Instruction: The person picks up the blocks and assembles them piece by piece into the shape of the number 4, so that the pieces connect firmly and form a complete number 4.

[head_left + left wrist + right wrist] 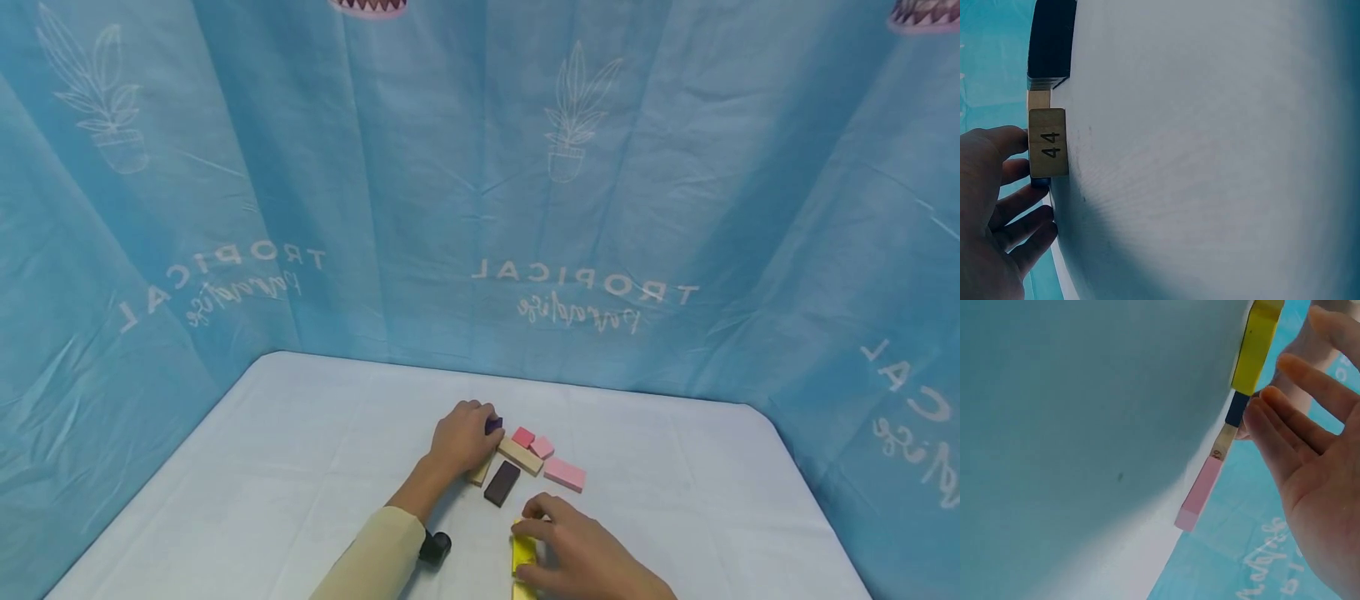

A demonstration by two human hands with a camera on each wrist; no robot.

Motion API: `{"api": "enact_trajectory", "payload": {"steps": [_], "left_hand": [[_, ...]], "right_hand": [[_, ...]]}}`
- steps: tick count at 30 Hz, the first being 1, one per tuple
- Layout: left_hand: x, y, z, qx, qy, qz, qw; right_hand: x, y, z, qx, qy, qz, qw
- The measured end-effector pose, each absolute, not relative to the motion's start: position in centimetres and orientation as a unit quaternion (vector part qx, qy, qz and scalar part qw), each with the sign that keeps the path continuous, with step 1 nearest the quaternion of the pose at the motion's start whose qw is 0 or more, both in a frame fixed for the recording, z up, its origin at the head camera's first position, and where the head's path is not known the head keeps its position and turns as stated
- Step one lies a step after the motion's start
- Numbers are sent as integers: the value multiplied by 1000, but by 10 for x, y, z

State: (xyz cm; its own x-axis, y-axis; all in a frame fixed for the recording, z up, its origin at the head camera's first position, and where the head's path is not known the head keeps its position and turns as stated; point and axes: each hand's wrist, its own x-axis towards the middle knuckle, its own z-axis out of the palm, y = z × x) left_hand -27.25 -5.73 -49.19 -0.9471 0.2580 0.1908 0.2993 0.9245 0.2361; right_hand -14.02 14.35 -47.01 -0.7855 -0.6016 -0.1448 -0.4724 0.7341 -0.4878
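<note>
Purple block (493,426), lower centre, sits pinched in our left hand (462,436); our right hand (576,548), fingers loosely spread, is at the yellow block (524,552). We're likely arranging; next needs steady placing.

- "44": end of wooden block (1048,143), left wrist view
- "TROPICAL Paradise": white print on blue curtain (450,167), mirrored, repeated; right-hand copy cut off by frame edge
- Pale wood piece (1225,439), right wrist view: small digits, can't read reliably
</note>
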Motion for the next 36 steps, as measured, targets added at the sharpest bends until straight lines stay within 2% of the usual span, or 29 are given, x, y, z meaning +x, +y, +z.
{"api": "enact_trajectory", "payload": {"steps": [15, 27, 36], "left_hand": [[-272, -57, -494, -141, -978, -136, 76], [-273, -58, -497, -147, -975, -145, 80], [-275, -58, -498, -144, -974, -157, 83]], "right_hand": [[-132, 140, -469, -319, 922, -167, 140], [-129, 139, -473, -344, 922, -155, 82], [-129, 137, -468, -324, 927, -158, 105]]}}
